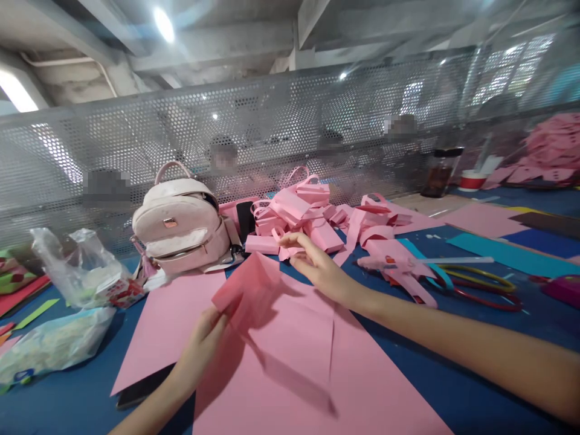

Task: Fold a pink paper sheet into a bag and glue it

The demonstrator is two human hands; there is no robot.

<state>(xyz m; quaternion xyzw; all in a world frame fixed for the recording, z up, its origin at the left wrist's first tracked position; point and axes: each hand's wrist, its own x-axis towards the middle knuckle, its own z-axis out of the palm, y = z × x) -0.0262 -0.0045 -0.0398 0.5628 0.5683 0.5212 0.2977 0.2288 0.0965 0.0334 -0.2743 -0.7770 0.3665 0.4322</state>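
My left hand (205,338) grips the edge of a folded piece of pink paper (254,281), which stands tilted above larger pink sheets and is blurred by motion. To the right, my right hand (319,266) hovers beyond the folded paper, fingers loosely curved and apart, with nothing visible in them. Just behind its fingertips lies a heap of pink folded paper pieces and loops (294,211); whether they touch is unclear. Under both hands spreads a large pink sheet (353,393), and another pink sheet (158,326) lies at its left.
A pale pink backpack (181,226) stands at the back. Plastic bags (58,338) lie left. On the right are a pink glue gun (399,266), yellow and red scissor-like loops (480,284), coloured sheets (512,251), a dark jar (441,172) and a cup (472,180). A perforated metal partition (281,127) rises behind.
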